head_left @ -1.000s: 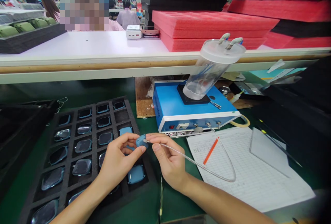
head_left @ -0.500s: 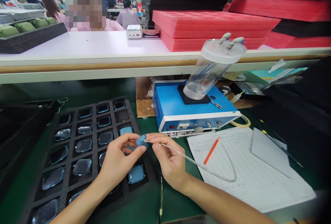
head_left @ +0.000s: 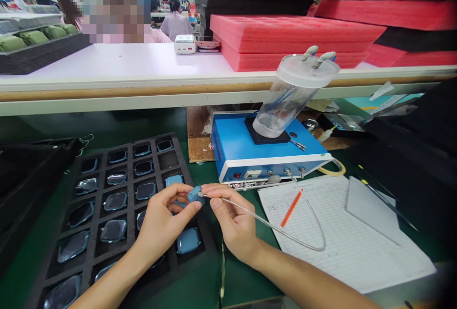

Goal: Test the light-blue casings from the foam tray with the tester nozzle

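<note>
Between both hands, over the right edge of a black foam tray (head_left: 98, 194), is a small blue watch case (head_left: 194, 194). My left hand (head_left: 167, 216) pinches it from the left with thumb and fingers. My right hand (head_left: 233, 218) is closed at its right side, fingertips against the case. A clear thin tube (head_left: 264, 222) meets the case and runs over my right fingers, then loops back toward a blue box (head_left: 271, 152). Several watch cases with dark glass lie in the tray's compartments; a blue one (head_left: 188, 240) shows its back.
A clear cylinder (head_left: 285, 99) stands tilted on the blue box. To the right lie a written sheet (head_left: 332, 233) and an orange strip (head_left: 292, 208). Red foam (head_left: 285, 37) and a power bank (head_left: 184, 44) rest on the shelf. A person in pink (head_left: 159, 36) is behind it.
The person behind the shelf has shifted slightly. My hands, the watch case and the tube look the same as before.
</note>
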`<state>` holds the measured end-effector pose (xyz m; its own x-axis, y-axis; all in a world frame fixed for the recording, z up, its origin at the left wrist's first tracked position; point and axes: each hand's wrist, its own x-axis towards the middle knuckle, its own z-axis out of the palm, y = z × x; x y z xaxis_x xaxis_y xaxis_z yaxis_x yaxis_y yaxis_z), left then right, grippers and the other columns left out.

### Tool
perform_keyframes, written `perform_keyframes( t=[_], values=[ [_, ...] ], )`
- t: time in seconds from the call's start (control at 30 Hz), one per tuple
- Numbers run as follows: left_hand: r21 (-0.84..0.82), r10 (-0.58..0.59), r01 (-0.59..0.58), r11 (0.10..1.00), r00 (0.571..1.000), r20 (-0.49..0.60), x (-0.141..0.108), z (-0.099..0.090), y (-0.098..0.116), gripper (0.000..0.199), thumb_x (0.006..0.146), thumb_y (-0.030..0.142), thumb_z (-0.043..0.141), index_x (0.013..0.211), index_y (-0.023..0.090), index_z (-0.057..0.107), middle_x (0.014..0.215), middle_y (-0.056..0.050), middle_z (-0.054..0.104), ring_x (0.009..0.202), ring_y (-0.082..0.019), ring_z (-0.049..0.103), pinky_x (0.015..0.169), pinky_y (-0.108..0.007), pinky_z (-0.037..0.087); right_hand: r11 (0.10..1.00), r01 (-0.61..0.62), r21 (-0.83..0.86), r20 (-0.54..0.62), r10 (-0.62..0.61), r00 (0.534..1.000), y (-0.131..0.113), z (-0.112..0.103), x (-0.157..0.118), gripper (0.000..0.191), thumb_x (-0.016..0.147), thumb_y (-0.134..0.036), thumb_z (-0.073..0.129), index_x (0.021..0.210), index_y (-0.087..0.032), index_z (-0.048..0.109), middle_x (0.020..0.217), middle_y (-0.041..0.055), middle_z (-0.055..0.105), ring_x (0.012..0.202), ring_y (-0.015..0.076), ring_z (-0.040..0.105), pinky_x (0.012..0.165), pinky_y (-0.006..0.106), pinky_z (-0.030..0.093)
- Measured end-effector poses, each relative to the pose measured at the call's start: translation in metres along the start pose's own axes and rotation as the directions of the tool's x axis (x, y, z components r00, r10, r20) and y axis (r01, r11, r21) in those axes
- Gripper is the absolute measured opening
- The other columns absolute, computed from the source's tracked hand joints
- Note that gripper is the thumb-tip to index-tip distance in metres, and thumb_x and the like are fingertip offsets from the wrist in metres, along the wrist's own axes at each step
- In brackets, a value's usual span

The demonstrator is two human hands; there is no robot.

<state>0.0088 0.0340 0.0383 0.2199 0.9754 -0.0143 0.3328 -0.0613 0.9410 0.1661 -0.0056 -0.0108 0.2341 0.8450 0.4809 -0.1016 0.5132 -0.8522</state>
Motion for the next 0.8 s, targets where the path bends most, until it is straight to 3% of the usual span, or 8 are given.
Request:
perform_keyframes(
  t=[0.27,0.43,0.53,0.63,0.8],
  values=[
    [0.034,0.045,-0.045,0.998,0.999,0.005,-0.003,0.001,-0.002,0.024,0.075,0.036,0.079,0.09,0.018,0.077,0.085,-0.007,0.077,0.076,-0.021,0.07,0.061,-0.026,0.054,1.0,0.004,-0.027,-0.008,-0.004,1.0,-0.001,0.0,0.0,0.015,0.1,-0.021,0.059,0.102,-0.025,0.073,0.104,0.0071,0.075,0.106,0.0225,0.072,0.094,0.039,0.06],
    [0.33,0.156,-0.143,0.933,0.988,-0.015,0.029,-0.035,0.001,0.032,0.084,0.036,0.066,0.109,0.021,0.078,0.104,-0.008,0.079,0.09,-0.024,0.072,0.08,-0.033,0.057,0.999,0.014,-0.045,-0.012,-0.014,1.0,0.0,-0.003,-0.005,0.017,0.1,-0.019,0.059,0.104,-0.026,0.074,0.107,0.0064,0.075,0.108,0.0212,0.071,0.095,0.037,0.059],
    [0.435,0.108,-0.169,0.884,0.981,0.163,0.056,-0.063,0.003,0.028,0.079,0.035,0.066,0.1,0.024,0.08,0.108,-0.007,0.08,0.102,-0.027,0.073,0.093,-0.036,0.055,0.999,-0.012,-0.047,-0.022,0.011,1.0,0.005,-0.003,-0.006,0.016,0.099,-0.021,0.06,0.104,-0.026,0.074,0.106,0.0059,0.075,0.106,0.0206,0.071,0.093,0.035,0.059],
    [0.418,0.049,-0.167,0.893,0.959,0.278,0.074,-0.074,0.006,0.024,0.075,0.041,0.068,0.089,0.026,0.08,0.105,-0.006,0.081,0.106,-0.028,0.073,0.099,-0.035,0.053,0.997,-0.043,-0.066,-0.029,0.042,0.999,0.009,-0.001,-0.002,0.014,0.1,-0.025,0.06,0.101,-0.024,0.074,0.103,0.0072,0.076,0.1,0.0203,0.073,0.09,0.034,0.06],
    [0.343,0.189,-0.229,0.911,0.971,0.147,0.091,-0.066,0.025,0.037,0.063,0.054,0.077,0.088,0.025,0.078,0.092,-0.008,0.08,0.097,-0.031,0.074,0.083,-0.034,0.059,0.995,-0.024,-0.092,-0.057,0.019,0.998,0.004,0.007,0.013,0.019,0.098,-0.03,0.058,0.095,-0.021,0.074,0.097,0.0073,0.077,0.093,0.0182,0.074,0.084,0.029,0.061]
  ],
)
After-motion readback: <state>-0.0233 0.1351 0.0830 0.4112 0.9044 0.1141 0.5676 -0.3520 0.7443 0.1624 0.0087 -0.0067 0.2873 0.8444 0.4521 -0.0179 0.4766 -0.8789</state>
